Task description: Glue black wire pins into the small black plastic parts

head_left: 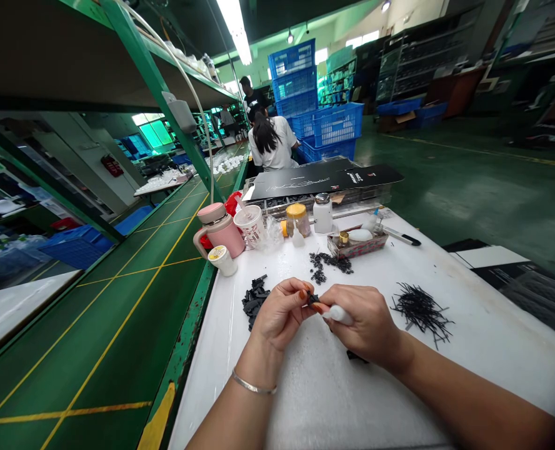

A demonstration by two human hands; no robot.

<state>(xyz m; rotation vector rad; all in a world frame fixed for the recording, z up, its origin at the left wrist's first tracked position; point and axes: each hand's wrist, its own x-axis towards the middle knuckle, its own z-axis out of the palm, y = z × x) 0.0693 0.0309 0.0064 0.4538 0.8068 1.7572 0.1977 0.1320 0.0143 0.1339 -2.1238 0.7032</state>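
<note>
In the head view, our hands meet: the left hand pinches a small black piece, and the right hand grips a white bottle, its fingertips at or just beside the piece. We would do well to steady the piece, keep the bottle's tip close and squeeze gently. We count one held piece, one held bottle and three plain piles, too jumbled to tally: blocks left of the left hand, rings beyond both, strips right of the right.
</note>
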